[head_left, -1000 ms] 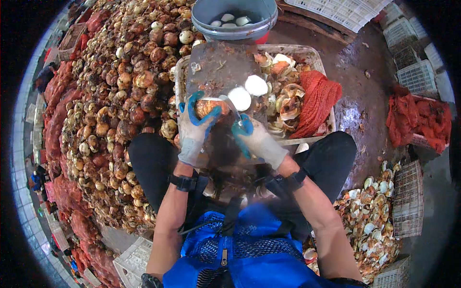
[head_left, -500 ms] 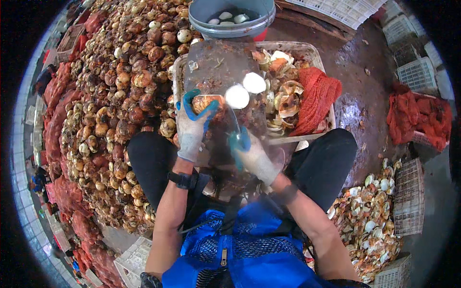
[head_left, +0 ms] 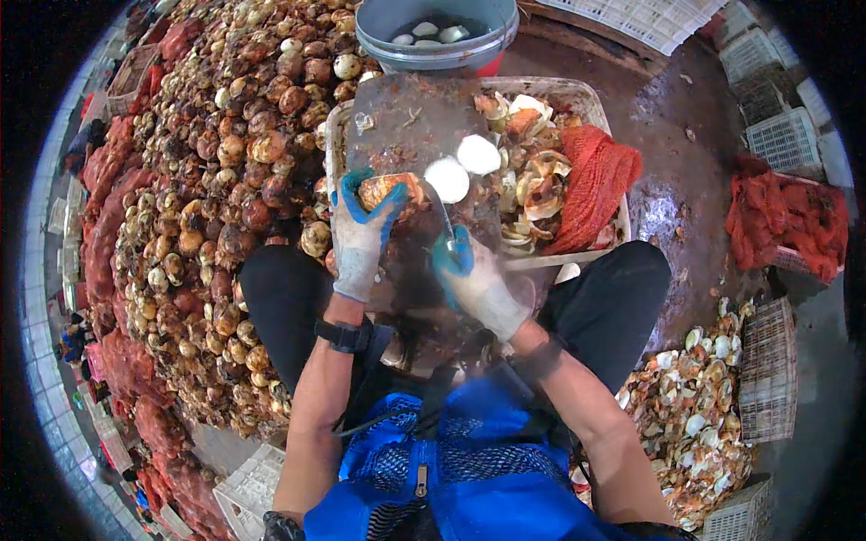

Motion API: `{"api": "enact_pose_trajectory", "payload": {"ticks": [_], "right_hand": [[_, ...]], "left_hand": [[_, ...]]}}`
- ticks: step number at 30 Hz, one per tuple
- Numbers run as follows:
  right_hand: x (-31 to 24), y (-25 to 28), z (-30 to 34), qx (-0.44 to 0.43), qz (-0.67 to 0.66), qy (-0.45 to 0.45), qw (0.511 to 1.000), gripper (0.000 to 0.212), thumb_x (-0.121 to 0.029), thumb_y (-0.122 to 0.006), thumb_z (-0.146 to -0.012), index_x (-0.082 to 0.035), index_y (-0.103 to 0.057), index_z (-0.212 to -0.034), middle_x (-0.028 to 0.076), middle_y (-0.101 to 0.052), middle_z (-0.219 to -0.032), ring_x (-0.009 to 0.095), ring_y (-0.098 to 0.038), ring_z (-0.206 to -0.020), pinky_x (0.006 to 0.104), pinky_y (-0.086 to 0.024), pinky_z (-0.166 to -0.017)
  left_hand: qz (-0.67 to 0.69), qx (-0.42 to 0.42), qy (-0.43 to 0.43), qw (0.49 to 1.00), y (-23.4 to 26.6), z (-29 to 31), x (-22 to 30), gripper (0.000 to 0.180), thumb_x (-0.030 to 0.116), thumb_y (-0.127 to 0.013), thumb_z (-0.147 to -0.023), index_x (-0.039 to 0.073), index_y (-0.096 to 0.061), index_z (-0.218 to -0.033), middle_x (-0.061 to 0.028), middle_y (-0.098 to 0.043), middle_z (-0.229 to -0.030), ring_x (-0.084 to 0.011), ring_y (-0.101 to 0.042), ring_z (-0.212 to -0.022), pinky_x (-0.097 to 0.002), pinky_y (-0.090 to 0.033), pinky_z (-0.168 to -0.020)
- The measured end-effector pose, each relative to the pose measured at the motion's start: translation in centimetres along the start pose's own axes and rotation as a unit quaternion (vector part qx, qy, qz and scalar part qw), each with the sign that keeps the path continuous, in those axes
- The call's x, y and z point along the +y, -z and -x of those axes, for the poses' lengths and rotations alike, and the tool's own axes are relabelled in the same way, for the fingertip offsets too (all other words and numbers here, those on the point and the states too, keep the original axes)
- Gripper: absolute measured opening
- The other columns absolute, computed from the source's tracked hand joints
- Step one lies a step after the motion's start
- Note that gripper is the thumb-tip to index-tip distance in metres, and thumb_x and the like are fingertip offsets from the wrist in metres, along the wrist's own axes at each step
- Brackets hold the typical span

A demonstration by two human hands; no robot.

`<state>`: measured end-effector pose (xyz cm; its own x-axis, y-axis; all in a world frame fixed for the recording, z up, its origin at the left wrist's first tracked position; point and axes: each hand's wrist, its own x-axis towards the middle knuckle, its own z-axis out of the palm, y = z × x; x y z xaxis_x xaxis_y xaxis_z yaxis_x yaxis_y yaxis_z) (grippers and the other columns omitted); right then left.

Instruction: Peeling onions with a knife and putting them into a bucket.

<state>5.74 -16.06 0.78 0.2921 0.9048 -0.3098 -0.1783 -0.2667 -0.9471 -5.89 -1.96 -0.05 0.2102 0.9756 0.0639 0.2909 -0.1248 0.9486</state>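
Board point(head_left: 437, 108) is lying over the tub point(head_left: 586, 90), far edge running up close to the bucket point(head_left: 437, 61), right edge bordering loose peels point(head_left: 544, 189) and a red net point(head_left: 595, 185). Left of the board the onion pile point(head_left: 216, 180) is crowding in, leaving little room on that side. Right of the board, past the tub, wet floor point(head_left: 663, 162) is stretching toward crates point(head_left: 783, 144). Knees point(head_left: 622, 288) are flanking the board's near end. Most of the board's far half is lying open, scattered with scraps.

Onion point(head_left: 381, 188) is sitting over the board's left side, the left hand point(head_left: 363, 230) curling gloved fingers around it and gripping it. Long axis is running roughly left to right across the board, orange end pointing right.

Right hand point(head_left: 478, 275), over the board's near right part, is gripping the knife point(head_left: 441, 215) by its handle. Blade is pointing toward the board's far end, tip bending left beside the onion; I'm not managing to tell whether they're touching. Two white onions point(head_left: 446, 180) are resting on the board beyond the right hand.

Any writing on the crates right of the board is showing too small for reading.
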Motion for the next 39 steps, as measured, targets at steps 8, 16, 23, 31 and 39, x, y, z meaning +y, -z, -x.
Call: {"api": "enact_pose_trajectory", "payload": {"ticks": [8,16,23,31,39], "right_hand": [[2.1,1.3,-0.9,0.03,0.127,0.046,0.99,0.017,-0.014,-0.059,-0.084,-0.004,-0.051,-0.095,0.01,-0.058,-0.074,0.023,-0.058,-0.065,0.0366,-0.047,-0.06],[4.3,3.3,-1.9,0.036,0.158,0.056,0.985,0.02,-0.018,-0.06,-0.084,-0.005,-0.053,-0.097,0.013,-0.059,-0.077,0.03,-0.059,-0.071,0.0387,-0.048,-0.065],[-1.0,1.6,-4.8,0.065,0.293,0.232,0.925,0.027,-0.022,-0.06,-0.085,-0.006,-0.058,-0.107,0.016,-0.058,-0.103,0.037,-0.057,-0.091,0.0447,-0.048,-0.073],[-0.1,0.9,-10.1,0.007,0.135,0.054,0.989,0.042,-0.033,-0.066,-0.079,0.001,-0.057,-0.103,0.02,-0.064,-0.092,0.036,-0.061,-0.088,0.0398,-0.048,-0.077],[-0.7,-0.4,-9.0,0.016,0.2,0.115,0.973,0.046,-0.029,-0.068,-0.075,-0.001,-0.053,-0.108,0.021,-0.064,-0.093,0.036,-0.061,-0.089,0.0403,-0.048,-0.077]], "left_hand": [[-0.05,0.005,-0.008,0.999,-0.3,-0.3,-0.7,0.058,0.033,-0.078,-0.07,0.001,-0.054,-0.112,-0.0155,-0.057,-0.104,-0.0263,-0.057,-0.094,-0.0373,-0.045,-0.084],[-0.024,-0.001,-0.005,1.0,-0.6,-0.2,-0.2,0.054,0.028,-0.078,-0.071,0.001,-0.054,-0.11,-0.0144,-0.057,-0.102,-0.0233,-0.057,-0.092,-0.0348,-0.046,-0.081],[0.03,-0.021,0.016,0.999,0.2,0.1,0.3,0.052,0.027,-0.079,-0.071,0.001,-0.054,-0.109,-0.013,-0.058,-0.101,-0.0202,-0.058,-0.088,-0.0329,-0.048,-0.077],[0.055,-0.031,0.019,0.998,1.0,-0.5,-2.1,0.054,0.026,-0.08,-0.069,0.003,-0.054,-0.11,-0.0099,-0.059,-0.1,-0.0172,-0.058,-0.091,-0.0315,-0.049,-0.079],[-0.011,-0.058,0.026,0.998,1.4,-0.2,-0.8,0.058,0.005,-0.07,-0.077,0.003,-0.042,-0.128,-0.008,-0.054,-0.111,-0.0161,-0.056,-0.102,-0.028,-0.051,-0.083]]}}
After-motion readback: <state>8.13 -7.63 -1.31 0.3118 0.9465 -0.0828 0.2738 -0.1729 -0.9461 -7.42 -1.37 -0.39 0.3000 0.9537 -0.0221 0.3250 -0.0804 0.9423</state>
